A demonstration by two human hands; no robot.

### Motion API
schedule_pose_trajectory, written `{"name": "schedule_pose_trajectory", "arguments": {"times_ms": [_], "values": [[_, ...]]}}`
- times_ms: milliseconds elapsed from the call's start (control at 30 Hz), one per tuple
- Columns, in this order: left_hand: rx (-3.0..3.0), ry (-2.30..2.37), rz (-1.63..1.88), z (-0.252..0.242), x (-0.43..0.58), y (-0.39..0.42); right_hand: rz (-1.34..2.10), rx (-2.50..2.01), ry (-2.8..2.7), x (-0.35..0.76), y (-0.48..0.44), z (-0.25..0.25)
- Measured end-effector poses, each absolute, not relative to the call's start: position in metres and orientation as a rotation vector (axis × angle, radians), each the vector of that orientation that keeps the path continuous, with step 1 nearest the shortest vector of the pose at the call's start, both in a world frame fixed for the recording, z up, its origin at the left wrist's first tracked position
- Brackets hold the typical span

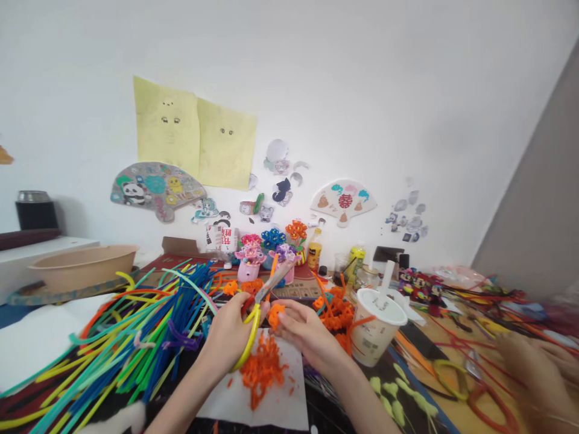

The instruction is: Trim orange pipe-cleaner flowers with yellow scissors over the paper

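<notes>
While the left hand clenches yellow-handled scissors, the right hand pinches an orange pipe-cleaner piece tight, just beside the blades, and there, right below, orange clippings pile on white paper, near side!

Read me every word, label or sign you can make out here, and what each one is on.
Red "囍" on the white fan cutout on the wall.
White container: red characters, too blurred to read.
Yellow-capped juice bottle: label too small to read.
Plastic cup: print too small to read.
</notes>
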State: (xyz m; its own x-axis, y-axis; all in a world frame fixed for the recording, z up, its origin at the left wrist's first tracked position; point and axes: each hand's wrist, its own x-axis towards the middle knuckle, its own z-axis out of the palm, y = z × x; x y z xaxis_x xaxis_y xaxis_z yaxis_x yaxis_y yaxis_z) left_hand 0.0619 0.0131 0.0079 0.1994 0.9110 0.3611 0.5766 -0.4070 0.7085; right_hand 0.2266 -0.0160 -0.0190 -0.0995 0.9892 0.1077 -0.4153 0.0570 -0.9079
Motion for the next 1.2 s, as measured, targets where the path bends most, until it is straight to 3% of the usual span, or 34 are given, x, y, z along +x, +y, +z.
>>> {"name": "schedule_pose_trajectory", "arguments": {"times_ms": [267,733,1200], "values": [[1.991,1.241,1.153,0.000,0.059,0.019,1.246,-0.599,-0.860,0.227,-0.013,-0.011],[2.305,1.393,0.762,0.005,0.061,0.005,1.035,-0.579,-1.015,0.228,-0.016,-0.009],[2.274,1.383,0.703,0.000,0.066,0.005,0.925,-0.657,-1.166,0.229,-0.014,-0.012]]}}
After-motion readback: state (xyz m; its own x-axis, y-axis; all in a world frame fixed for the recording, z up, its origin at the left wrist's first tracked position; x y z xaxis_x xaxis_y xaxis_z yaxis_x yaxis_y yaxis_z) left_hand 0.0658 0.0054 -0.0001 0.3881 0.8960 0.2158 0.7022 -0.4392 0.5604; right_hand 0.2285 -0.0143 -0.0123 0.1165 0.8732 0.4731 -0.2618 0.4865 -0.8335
